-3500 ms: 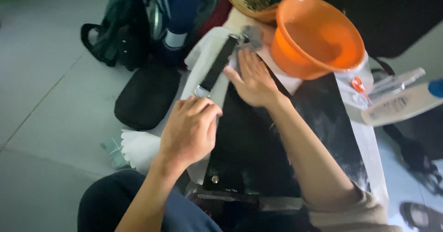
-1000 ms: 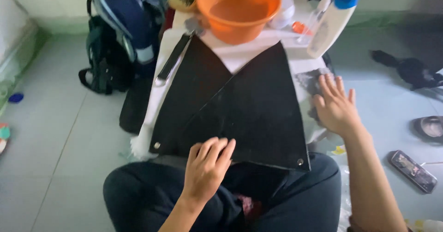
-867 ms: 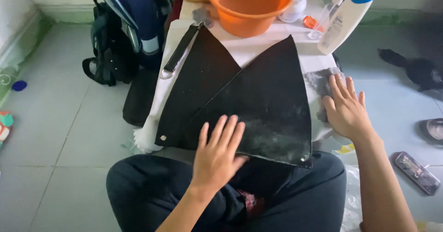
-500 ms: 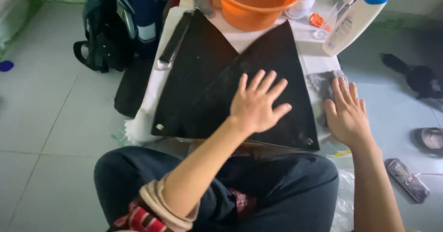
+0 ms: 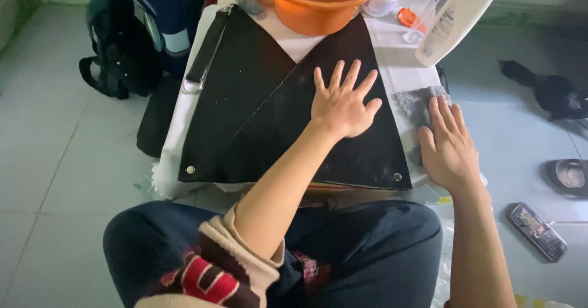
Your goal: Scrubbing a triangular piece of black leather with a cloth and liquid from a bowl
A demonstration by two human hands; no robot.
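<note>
Left hand (image 5: 343, 102) flat on black leather piece (image 5: 269, 109), partly covering it.

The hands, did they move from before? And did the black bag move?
The left hand slid up from the bag's near edge, by the lap, onto the right half of the black bag, fingers spread flat. The right hand stayed pressed on the grey cloth beside it. Neither hand grips anything. The bag, orange basin and white bottle stayed put.
</note>
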